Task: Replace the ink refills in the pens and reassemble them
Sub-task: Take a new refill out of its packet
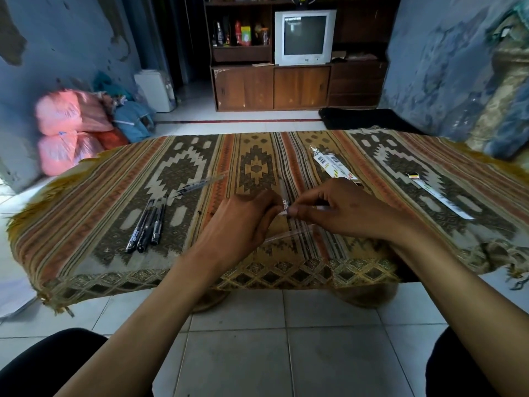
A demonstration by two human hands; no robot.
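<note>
Pen barrel (284,196) held upright-ish above the middle of the patterned cloth (94,196), between both hands. Left hand (243,222) pinching it near the labelled lower end, fingers curled round; right hand (337,210) pinching at the same spot from the other side, a thin pale rod, probably the refill (322,208), lying across its fingers. Whether the refill is already partly seated: cannot tell, fingertips hide the joint.

Clear tube or sleeve (289,233) lying on the cloth just below the hands. Three black pens (147,224) side by side to the left, well apart; one transparent pen (200,184) beyond them. Two refill packets (335,166) just beyond the right hand, one more packet (440,196) far right.

Judged step: feeding refill into barrel. Advisable: keep barrel steady in left, align refill with the bore, push straight, no bending; check tip end leads.
</note>
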